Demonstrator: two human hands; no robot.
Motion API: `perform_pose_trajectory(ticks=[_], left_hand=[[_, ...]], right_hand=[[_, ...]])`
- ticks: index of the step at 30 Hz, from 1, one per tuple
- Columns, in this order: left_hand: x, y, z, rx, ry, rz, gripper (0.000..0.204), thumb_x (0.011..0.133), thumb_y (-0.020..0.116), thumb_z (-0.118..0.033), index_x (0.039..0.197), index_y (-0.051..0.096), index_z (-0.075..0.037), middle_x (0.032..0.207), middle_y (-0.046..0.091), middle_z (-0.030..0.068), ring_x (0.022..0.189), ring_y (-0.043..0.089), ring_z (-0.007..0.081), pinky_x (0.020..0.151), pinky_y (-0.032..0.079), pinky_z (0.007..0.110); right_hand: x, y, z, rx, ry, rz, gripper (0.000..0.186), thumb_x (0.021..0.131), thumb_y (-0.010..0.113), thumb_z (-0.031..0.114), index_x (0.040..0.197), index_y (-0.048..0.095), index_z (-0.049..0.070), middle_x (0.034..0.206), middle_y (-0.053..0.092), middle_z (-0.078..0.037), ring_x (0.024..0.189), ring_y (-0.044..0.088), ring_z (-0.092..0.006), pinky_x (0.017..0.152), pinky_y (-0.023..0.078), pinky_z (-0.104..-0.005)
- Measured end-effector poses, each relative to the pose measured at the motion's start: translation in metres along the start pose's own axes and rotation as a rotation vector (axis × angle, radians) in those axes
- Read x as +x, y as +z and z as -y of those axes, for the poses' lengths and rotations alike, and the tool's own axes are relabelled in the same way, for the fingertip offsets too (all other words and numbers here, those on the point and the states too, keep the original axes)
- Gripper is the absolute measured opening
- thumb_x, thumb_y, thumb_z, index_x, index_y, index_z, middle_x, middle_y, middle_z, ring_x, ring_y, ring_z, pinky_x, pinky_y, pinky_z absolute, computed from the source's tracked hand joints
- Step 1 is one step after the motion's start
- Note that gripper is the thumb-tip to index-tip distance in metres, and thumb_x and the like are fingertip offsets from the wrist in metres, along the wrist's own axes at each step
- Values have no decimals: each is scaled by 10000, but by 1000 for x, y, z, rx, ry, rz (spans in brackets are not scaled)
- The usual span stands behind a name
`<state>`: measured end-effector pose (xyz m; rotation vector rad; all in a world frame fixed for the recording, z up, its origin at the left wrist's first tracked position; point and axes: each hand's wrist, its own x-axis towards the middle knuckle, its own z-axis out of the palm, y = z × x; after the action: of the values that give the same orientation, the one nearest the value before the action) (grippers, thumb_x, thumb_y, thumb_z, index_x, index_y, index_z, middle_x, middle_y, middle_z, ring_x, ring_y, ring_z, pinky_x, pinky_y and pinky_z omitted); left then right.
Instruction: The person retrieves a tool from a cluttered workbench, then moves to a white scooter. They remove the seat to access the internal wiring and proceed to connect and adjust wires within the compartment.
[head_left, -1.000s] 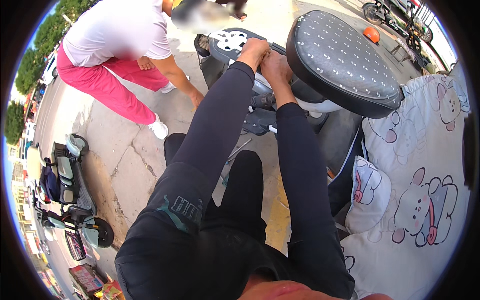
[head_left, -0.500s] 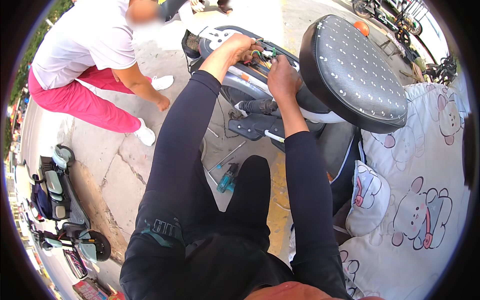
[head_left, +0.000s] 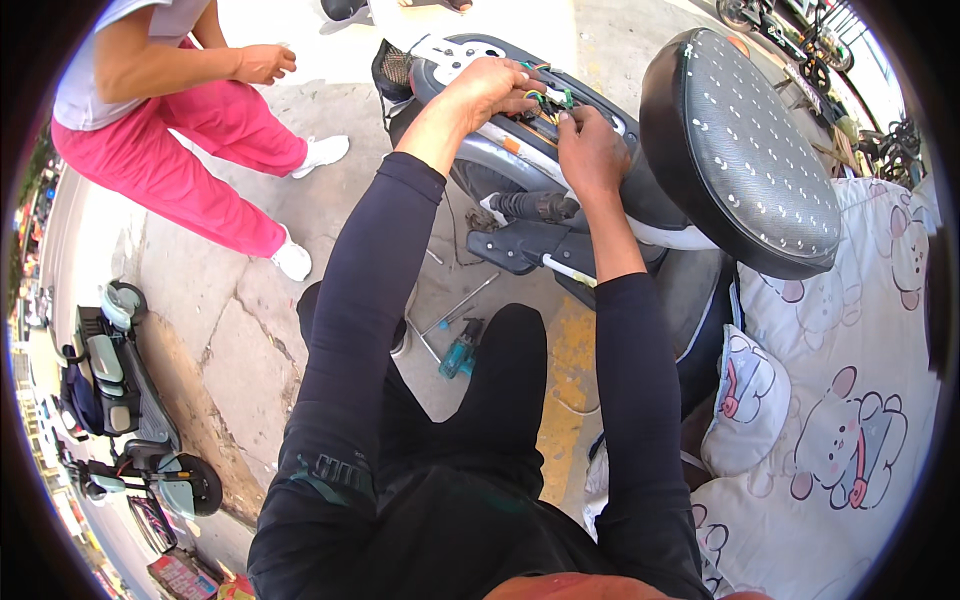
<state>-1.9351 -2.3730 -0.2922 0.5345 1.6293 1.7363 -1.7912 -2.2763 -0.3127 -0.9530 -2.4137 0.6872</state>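
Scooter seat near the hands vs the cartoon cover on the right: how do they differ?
Colour: the seat is dark grey and black; the cover is whitish.
Print: the seat has small pale marks; the cover has large cartoon animals.
Form: the seat is a thick, rounded pad; the cover is a broad fabric sheet.
Shared: both are patterned and lie to the right of the right hand.

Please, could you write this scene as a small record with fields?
Bare left hand: at thin coloured wires, grip unclear
Bare right hand: at small green connector, grip unclear
Vehicle: silver scooter, top compartment open
Right side: black oval seat with dotted grey cover, tilted up
Lower down: teal power drill, thin metal rod
Left side: person in pink trousers
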Motion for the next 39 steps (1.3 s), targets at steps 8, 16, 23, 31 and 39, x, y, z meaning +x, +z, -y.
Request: perform_pose_trajectory(ticks=[8, 16, 23, 31, 39], left_hand=[[4, -4, 5, 101, 48, 52, 382, 920, 593, 24, 1289, 566, 115, 1188, 674, 172, 1040, 682, 197, 886, 602, 241], [6, -1, 7, 202, 93, 75, 464, 869, 630, 33, 1317, 549, 118, 1219, 670, 176, 985, 697, 171, 886, 592, 216], [11, -2, 6, 253, 40, 111, 417, 886, 660, -10, 1273, 576, 121, 1118, 683, 143, 976, 701, 168, 863, 586, 222], [-1, 0, 40, 720, 361, -332, 379, 849, 654, -148, 1183, 687, 28, 986, 749, 163, 952, 720, 280, 860, 547, 387], [-32, 58, 10, 193, -3, -333, 332, 920, 670, -77, 1195, 620, 101, 899, 723, 133, 673, 704, 152, 552, 551, 243]], right_hand=[[0, -8, 3, 82, 35, 77, 349, 908, 646, 411, 1067, 755, 119, 976, 761, -94, 943, 718, -306, 841, 525, -430], [7, -2, -6, 108, 28, 65, 352, 944, 609, 390, 1094, 729, 94, 970, 743, -137, 980, 699, -354, 871, 513, -456], [6, -4, -8, 135, 22, 93, 347, 942, 616, 391, 1080, 743, 100, 1001, 750, -127, 980, 704, -350, 859, 521, -452], [16, -8, -7, 71, -59, 153, 356, 944, 599, 411, 1090, 763, 131, 1005, 745, -156, 977, 710, -345, 847, 528, -448], [21, 19, -27, 271, -184, 18, 307, 936, 635, 299, 1040, 743, 31, 914, 727, -206, 888, 715, -360, 784, 537, -440]])
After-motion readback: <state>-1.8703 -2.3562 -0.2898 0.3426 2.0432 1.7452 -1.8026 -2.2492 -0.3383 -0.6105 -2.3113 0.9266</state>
